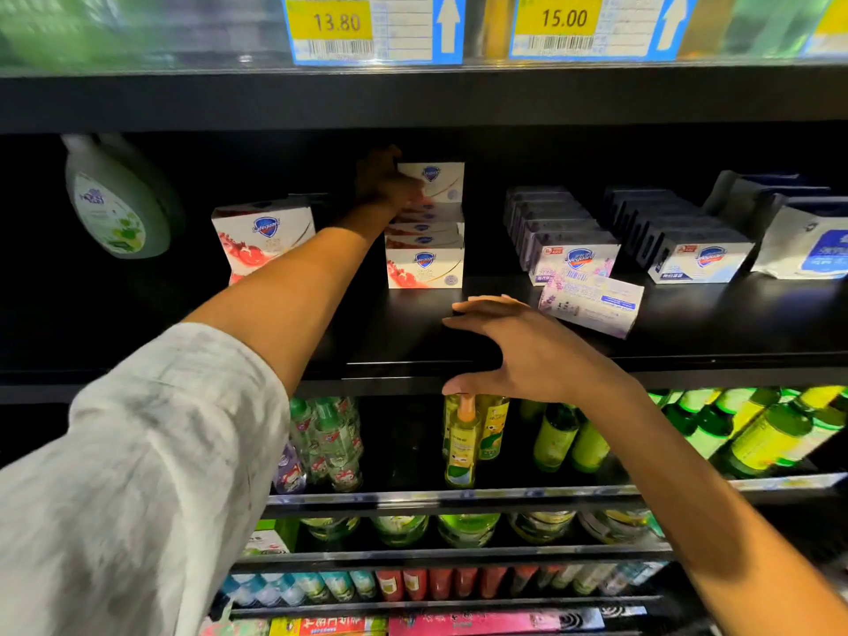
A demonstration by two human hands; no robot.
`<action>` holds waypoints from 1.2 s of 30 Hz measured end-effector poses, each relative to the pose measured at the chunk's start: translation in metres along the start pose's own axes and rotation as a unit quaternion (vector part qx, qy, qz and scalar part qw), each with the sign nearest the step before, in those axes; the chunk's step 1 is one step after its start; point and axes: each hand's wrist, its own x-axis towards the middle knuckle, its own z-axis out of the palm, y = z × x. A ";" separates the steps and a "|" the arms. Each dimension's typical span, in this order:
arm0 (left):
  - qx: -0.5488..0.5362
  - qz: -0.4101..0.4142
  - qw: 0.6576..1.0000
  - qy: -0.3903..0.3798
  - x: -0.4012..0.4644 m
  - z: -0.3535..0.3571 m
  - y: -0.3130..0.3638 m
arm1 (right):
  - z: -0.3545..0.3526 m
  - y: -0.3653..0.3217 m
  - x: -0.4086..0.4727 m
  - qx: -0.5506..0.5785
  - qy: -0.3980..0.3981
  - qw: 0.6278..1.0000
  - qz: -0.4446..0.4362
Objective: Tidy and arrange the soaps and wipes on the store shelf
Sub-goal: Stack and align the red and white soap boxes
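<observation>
Far back on the shelf (413,332), the left hand (383,183) gripped a soap box (433,181). Near its front edge, the right hand (509,346) hovered open over bare board.

Price tags (328,20): hanging above, reading 13.80 and 15.00.
Green bottles (775,433): lying angled on the shelf below.

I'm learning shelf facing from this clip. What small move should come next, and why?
Probably the right hand, open at the shelf edge, should pick up the loose lavender soap box. It lies tilted, out in front of its row, while the left hand is busy at the red-and-white boxes.
</observation>
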 end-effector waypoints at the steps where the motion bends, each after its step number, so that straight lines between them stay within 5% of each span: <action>1: -0.001 0.001 1.000 0.001 0.004 0.003 -0.001 | 0.001 0.001 0.001 0.000 0.002 1.000 -0.001; 20: -0.013 0.004 0.999 0.031 0.024 0.014 -0.009 | -0.001 -0.003 -0.001 0.010 0.014 1.000 0.006; 30: 0.121 0.132 0.982 0.055 -0.092 -0.034 0.022 | 0.000 -0.004 -0.001 0.012 -0.005 1.000 0.020; 36: 0.063 0.119 0.990 0.038 -0.194 -0.081 -0.015 | 0.003 -0.009 0.006 0.063 0.063 0.996 0.021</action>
